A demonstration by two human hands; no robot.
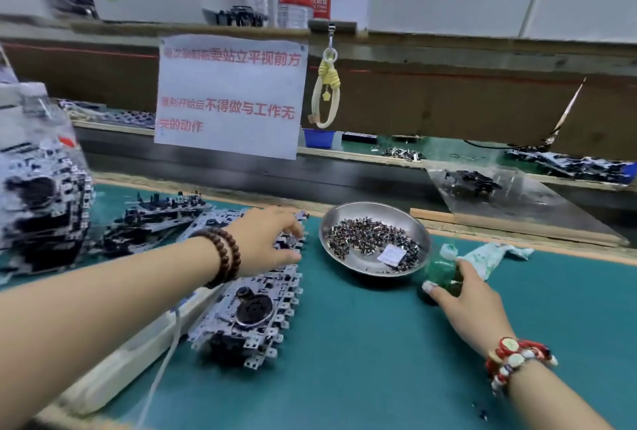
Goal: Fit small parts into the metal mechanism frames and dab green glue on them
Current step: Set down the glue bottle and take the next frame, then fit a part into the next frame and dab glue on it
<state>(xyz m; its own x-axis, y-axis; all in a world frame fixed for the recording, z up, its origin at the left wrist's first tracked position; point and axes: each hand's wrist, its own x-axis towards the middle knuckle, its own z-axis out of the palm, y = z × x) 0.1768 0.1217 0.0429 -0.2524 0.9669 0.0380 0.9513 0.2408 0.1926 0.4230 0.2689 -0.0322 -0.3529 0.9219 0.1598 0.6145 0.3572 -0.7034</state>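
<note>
Nearest, a row of metal mechanism frames [251, 312] lies on the green mat [379, 343], running away from the camera. Just right of it, the green glue bottle [442, 269] stands upright on the mat and is gripped by the right hand [472, 302], thumb and fingers curled round its body. A tip-over or a squeezed-out blob could be caused if the bottle is lifted too firmly or caught on the dish rim beside it.

Farther along the row, the left hand [267, 240] is laid on the frames with fingers bent downward; whether anything is pinched cannot be told. The row could be pushed out of line by too much pressure here.

Beyond, small parts [368, 240] are heaped in a steel dish [365, 210], which could be knocked and its contents scattered.
</note>
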